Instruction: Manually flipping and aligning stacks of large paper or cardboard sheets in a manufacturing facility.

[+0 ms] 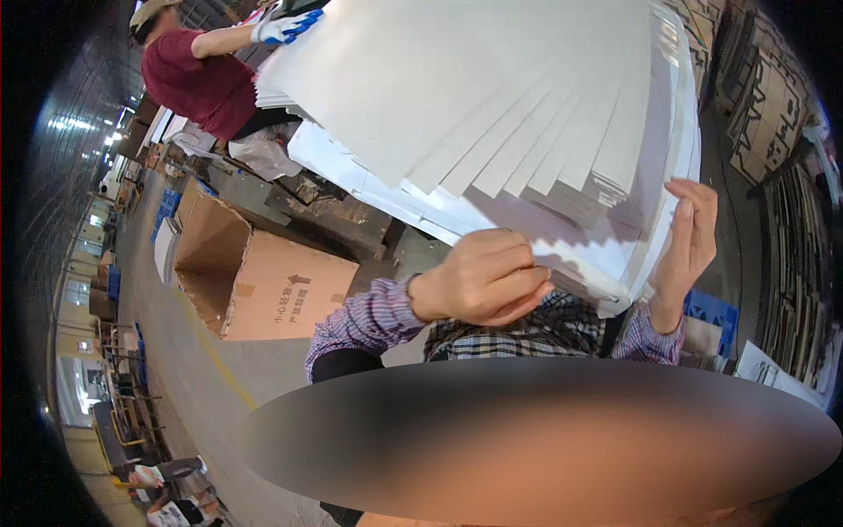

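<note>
A thick stack of pale grey-white board sheets (457,97) lies before me, its near corners fanned into steps. Beneath the fan are white sheets (584,259) with a shaded, glossy look. My left hand (483,277) is closed at their near left edge, thumb and fingertips pressed together; what they pinch, if anything, is hidden. On the right side, my right hand (689,233) rests by the white sheets' edge. Its thumb and index finger are apart and bent towards that edge.
A co-worker in a dark red shirt (198,83) has a gloved hand (285,28) at the stack's far left edge. An open cardboard box (290,281) stands on the floor to my left. Flat boards (795,255) are piled at right, near a blue pallet (713,318).
</note>
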